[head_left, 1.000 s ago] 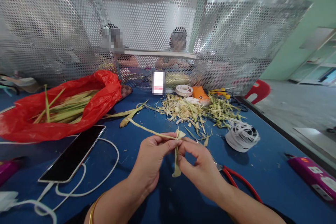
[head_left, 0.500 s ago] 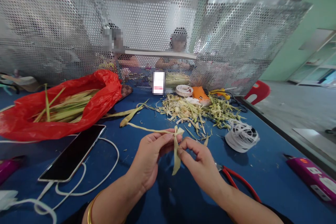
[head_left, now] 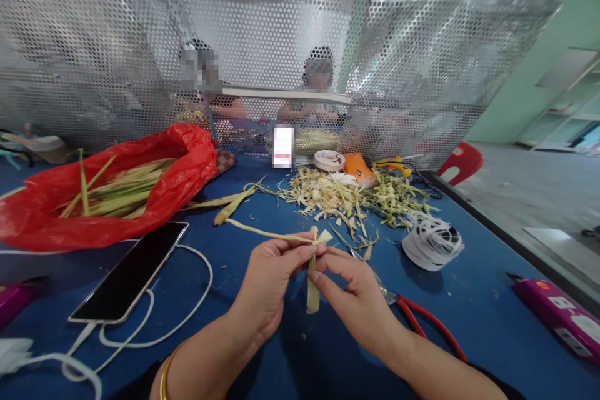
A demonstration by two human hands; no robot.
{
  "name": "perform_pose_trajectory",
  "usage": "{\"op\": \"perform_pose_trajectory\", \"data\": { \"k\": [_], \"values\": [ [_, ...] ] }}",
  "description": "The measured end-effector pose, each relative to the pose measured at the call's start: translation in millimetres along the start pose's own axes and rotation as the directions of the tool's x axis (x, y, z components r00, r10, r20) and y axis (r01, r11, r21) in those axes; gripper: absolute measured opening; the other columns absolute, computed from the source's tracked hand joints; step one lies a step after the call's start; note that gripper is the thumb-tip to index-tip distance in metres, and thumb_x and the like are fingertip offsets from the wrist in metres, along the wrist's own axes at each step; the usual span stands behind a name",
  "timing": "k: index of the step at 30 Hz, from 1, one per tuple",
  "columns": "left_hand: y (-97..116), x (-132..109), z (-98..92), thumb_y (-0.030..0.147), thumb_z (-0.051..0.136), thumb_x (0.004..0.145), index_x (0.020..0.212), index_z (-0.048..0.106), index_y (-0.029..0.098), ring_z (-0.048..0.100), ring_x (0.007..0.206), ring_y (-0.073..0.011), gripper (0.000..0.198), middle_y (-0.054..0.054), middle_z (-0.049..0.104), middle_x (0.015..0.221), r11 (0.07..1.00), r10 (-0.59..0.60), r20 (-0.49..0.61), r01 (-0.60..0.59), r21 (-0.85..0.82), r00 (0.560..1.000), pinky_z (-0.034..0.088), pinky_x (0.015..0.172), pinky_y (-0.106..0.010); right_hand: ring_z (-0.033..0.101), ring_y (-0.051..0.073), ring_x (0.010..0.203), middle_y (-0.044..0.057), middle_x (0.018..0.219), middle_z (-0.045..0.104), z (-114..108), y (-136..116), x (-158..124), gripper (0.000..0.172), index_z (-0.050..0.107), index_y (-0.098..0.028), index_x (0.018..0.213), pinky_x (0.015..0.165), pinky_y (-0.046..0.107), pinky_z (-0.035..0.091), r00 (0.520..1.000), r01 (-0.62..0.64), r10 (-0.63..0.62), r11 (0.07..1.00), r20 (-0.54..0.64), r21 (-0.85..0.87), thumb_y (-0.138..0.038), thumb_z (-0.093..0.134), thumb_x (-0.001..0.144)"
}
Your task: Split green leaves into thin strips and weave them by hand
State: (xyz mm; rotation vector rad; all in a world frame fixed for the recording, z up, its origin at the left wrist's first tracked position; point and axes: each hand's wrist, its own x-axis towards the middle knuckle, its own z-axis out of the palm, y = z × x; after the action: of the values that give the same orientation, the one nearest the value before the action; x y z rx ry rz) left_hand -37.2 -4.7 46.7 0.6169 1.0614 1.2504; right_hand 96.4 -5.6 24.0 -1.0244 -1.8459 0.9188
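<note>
Between my hands is a pale dried leaf strip [head_left: 313, 294], folded or knotted at its top, with a short end sticking up and a flat tail hanging down. A long thin twisted stem [head_left: 262, 232] runs from the knot to the left. My left hand [head_left: 276, 272] pinches the knot between thumb and fingers. Close beside it, my right hand [head_left: 349, 284] grips the hanging strip just under the knot. Fingers cover part of the knot. Red-handled pliers [head_left: 422, 319] lie under my right wrist, their jaws partly hidden by the hand.
A red plastic bag [head_left: 187, 144] of long dried leaves stands at left, near a phone [head_left: 131, 272] with a white cable. Leaf scraps [head_left: 323, 190] are piled ahead, beside a white string spool [head_left: 432, 247]. A purple tool [head_left: 557, 319] lies right. Behind a perforated screen [head_left: 281, 25] sit two people.
My right hand has moved slightly left and up, closer to my left hand. The strip's hanging tail has turned and swung a little left, and more of the pliers shows.
</note>
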Motion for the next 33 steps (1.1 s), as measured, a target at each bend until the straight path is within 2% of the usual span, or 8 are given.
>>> {"op": "perform_pose_trajectory", "data": {
  "k": [3, 5, 8, 11, 18, 23, 30, 33],
  "values": [
    [2, 1, -1.1, 0.014, 0.073, 0.066, 0.081, 0.071, 0.011, 0.067, 0.072, -0.0130, 0.015, -0.007, 0.073, 0.076, 1.000, -0.004, 0.012, 0.005, -0.023, 1.000, 0.051, 0.070, -0.018, 0.052, 0.014, 0.066, 0.000, 0.067, 0.056, -4, -2, -1, 0.027, 0.056, -0.019, 0.063, 0.067, 0.026, 0.041, 0.999, 0.039, -0.041, 0.997, -0.024, -0.069, -0.027, 0.052, 0.088],
    [4, 1, -2.0, 0.014, 0.071, 0.068, 0.085, 0.071, 0.013, 0.066, 0.069, -0.0126, 0.018, -0.006, 0.073, 0.074, 0.999, -0.012, 0.004, 0.012, -0.031, 1.000, 0.052, 0.070, -0.019, 0.052, 0.015, 0.067, 0.001, 0.068, 0.056, -10, -1, -1, 0.023, 0.058, -0.019, 0.068, 0.067, 0.027, 0.041, 0.989, 0.075, -0.093, 0.987, -0.119, -0.141, -0.028, 0.050, 0.089],
    [7, 2, -3.1, 0.014, 0.068, 0.069, 0.085, 0.070, 0.013, 0.066, 0.066, -0.0128, 0.016, -0.005, 0.071, 0.072, 0.999, -0.032, 0.016, 0.032, -0.021, 0.999, 0.053, 0.071, -0.023, 0.055, 0.019, 0.081, 0.004, 0.084, 0.060, -19, 3, 4, 0.009, 0.059, -0.021, 0.086, 0.074, 0.030, 0.042, 0.951, 0.084, -0.159, 0.959, -0.266, -0.271, -0.027, 0.053, 0.087],
    [8, 2, -4.5, 0.020, 0.067, 0.071, 0.085, 0.070, 0.014, 0.064, 0.062, -0.0125, 0.015, -0.003, 0.069, 0.070, 0.999, -0.053, 0.044, 0.053, -0.004, 0.998, 0.053, 0.066, -0.024, 0.055, 0.022, 0.090, 0.006, 0.093, 0.061, -22, 8, 11, 0.009, 0.060, -0.022, 0.092, 0.079, 0.033, 0.042, 0.966, 0.086, -0.155, 0.949, -0.208, -0.304, -0.027, 0.056, 0.086],
    [2, 0, -5.4, 0.026, 0.071, 0.070, 0.079, 0.068, 0.013, 0.056, 0.052, -0.0073, 0.016, 0.000, 0.064, 0.064, 0.978, 0.040, 0.093, -0.058, 0.202, 0.995, 0.041, 0.046, -0.015, 0.056, 0.019, 0.084, 0.003, 0.083, 0.062, -17, 10, 9, 0.009, 0.057, -0.022, 0.078, 0.078, 0.033, 0.040, 0.968, 0.150, -0.204, 0.938, -0.145, -0.313, -0.022, 0.055, 0.087],
    [2, 2, -3.8, 0.025, 0.072, 0.067, 0.077, 0.068, 0.012, 0.057, 0.050, -0.0088, 0.016, 0.000, 0.064, 0.061, 0.966, 0.099, 0.027, -0.103, 0.238, 0.995, 0.044, 0.050, -0.018, 0.055, 0.019, 0.082, 0.003, 0.082, 0.061, -17, 8, 5, 0.012, 0.054, -0.022, 0.076, 0.078, 0.033, 0.038, 0.960, 0.198, -0.257, 0.905, -0.112, -0.376, -0.018, 0.052, 0.087],
    [6, 4, -6.6, 0.037, 0.070, 0.070, 0.082, 0.069, 0.013, 0.060, 0.057, -0.0116, 0.027, -0.004, 0.068, 0.069, 0.972, 0.040, 0.068, -0.055, 0.230, 0.997, 0.044, 0.050, -0.020, 0.056, 0.018, 0.078, 0.002, 0.081, 0.062, -16, 7, 6, 0.008, 0.054, -0.022, 0.083, 0.077, 0.032, 0.038, 0.952, 0.206, -0.280, 0.885, -0.124, -0.419, -0.019, 0.051, 0.089],
    [7, 6, -7.6, 0.034, 0.073, 0.067, 0.080, 0.069, 0.013, 0.059, 0.054, -0.0109, 0.025, -0.002, 0.067, 0.065, 0.962, 0.062, 0.056, -0.075, 0.262, 0.996, 0.043, 0.048, -0.020, 0.057, 0.016, 0.075, 0.001, 0.080, 0.063, -16, 8, 7, 0.004, 0.055, -0.021, 0.085, 0.078, 0.032, 0.036, 0.942, 0.238, -0.318, 0.857, -0.104, -0.457, -0.020, 0.053, 0.088]
  ]
}}
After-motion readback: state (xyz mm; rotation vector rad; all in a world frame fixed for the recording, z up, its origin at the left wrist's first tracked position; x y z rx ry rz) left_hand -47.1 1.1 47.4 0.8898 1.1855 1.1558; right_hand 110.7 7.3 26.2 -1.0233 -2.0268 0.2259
